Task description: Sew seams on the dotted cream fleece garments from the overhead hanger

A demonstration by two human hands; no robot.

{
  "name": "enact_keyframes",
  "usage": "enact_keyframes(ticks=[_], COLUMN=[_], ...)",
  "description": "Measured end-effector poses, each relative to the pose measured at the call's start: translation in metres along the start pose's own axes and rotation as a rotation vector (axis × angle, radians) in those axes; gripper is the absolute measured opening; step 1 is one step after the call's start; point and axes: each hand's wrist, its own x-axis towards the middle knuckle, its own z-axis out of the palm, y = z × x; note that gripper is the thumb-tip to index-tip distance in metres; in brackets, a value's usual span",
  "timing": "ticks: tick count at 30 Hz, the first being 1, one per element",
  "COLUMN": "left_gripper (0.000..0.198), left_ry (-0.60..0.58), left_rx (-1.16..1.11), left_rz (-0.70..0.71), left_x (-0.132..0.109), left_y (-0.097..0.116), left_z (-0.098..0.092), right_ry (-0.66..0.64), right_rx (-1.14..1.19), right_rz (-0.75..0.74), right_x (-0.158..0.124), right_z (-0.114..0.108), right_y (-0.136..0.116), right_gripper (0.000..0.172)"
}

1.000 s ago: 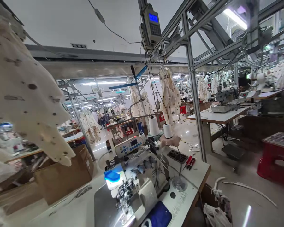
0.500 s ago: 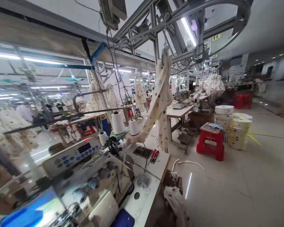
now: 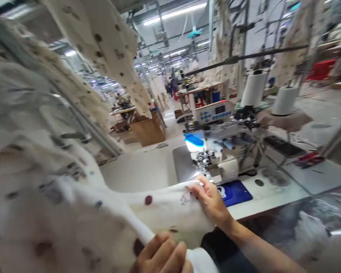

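A white printed cloth [image 3: 165, 210] with dark spots stretches from the left side to the front of the sewing machine [image 3: 216, 163]. My right hand [image 3: 211, 199] pinches its upper edge close to the machine's needle area. Lower down, at the bottom edge of the view, my left hand [image 3: 163, 254] has its fingers curled round a fold of the same cloth. More of the cloth hangs in blurred folds on the left.
Thread cones [image 3: 284, 100] stand behind the machine. A blue phone-like object [image 3: 237, 192] lies on the white machine table [image 3: 139, 167]. Red-handled tools [image 3: 309, 160] are at the right. Beyond are a cardboard box [image 3: 149, 129] and hanging spotted garments [image 3: 113, 49].
The view has swung left and the machine now appears further right. Both my hands have come into view, holding the spotted cloth.
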Motion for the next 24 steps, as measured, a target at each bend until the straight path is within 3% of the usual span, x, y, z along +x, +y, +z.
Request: enact_keyframes(ticks=[2,4,7,9,12,15,17,19,22,24], left_gripper=[0.025,0.021,0.017,0.017,0.017,0.013,0.011,0.011,0.015,0.014], left_ry=[-0.039,-0.165,-0.443,-0.567,-0.633,-0.682,-0.684,-0.596,-0.377,-0.311], left_rx=[0.028,0.098,0.128,0.096,0.102,0.105,0.09,0.045,-0.063,-0.123], left_rz=[-0.095,-0.231,-0.396,-0.415,-0.42,-0.453,-0.462,-0.432,-0.318,-0.217], left_x=[0.021,0.037,0.049,0.054,0.062,0.065,0.065,0.064,0.068,0.073], left_y=[-0.003,-0.013,-0.025,-0.027,-0.029,-0.04,-0.048,-0.05,-0.037,-0.022], left_z=[-0.007,-0.002,0.027,0.053,0.085,0.1,0.1,0.09,0.059,0.036], right_ry=[0.076,0.143,0.258,0.347,0.457,0.497,0.503,0.49,0.439,0.299], right_rx=[-0.073,-0.179,-0.416,-0.546,-0.658,-0.741,-0.775,-0.797,-0.708,-0.458], right_rz=[-0.047,-0.089,-0.129,-0.109,-0.059,-0.061,-0.066,-0.093,-0.291,-0.328], right_x=[-0.004,-0.008,-0.011,-0.009,0.002,0.019,0.026,0.024,0.004,-0.016], right_z=[-0.003,-0.008,-0.022,-0.034,-0.045,-0.046,-0.044,-0.045,-0.049,-0.048], right_y=[0.0,-0.004,-0.008,-0.008,-0.004,0.0,0.001,-0.002,-0.011,-0.019], right_gripper=[0.028,0.028,0.028,0.028,0.023,0.016,0.014,0.017,0.024,0.032])
